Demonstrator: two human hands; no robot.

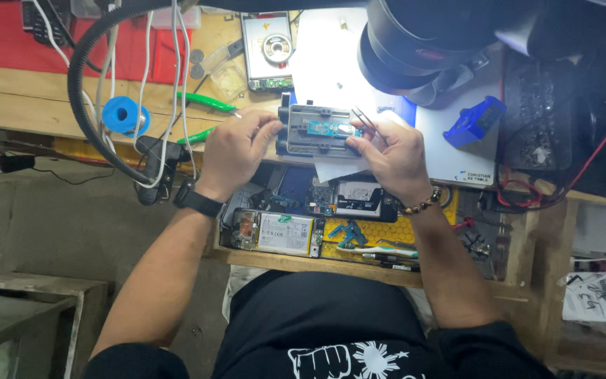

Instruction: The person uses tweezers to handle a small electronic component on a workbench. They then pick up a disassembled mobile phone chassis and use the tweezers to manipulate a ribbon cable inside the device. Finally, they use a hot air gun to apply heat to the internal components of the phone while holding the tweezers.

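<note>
- Your left hand's fingers (269, 125) are pinched on the left end of the dark metal board holder (315, 131); the left hand (236, 149) rests at the edge of the surface (8, 98).
- Your right hand (391, 151) has its fingers closed around thin tweezers (365, 119), whose tips angle up and left over the holder's right end.
- The holder sits between both hands, clamping a small blue circuit board (331, 129).
- Just below the hands, an opened phone (275, 233) with its battery exposed lies in a tray on a yellow mat (387, 230).
- A blue plastic block (477, 121) lies to the right, a blue tape roll (121, 114) and green-handled pliers (205, 102) to the left.
</note>
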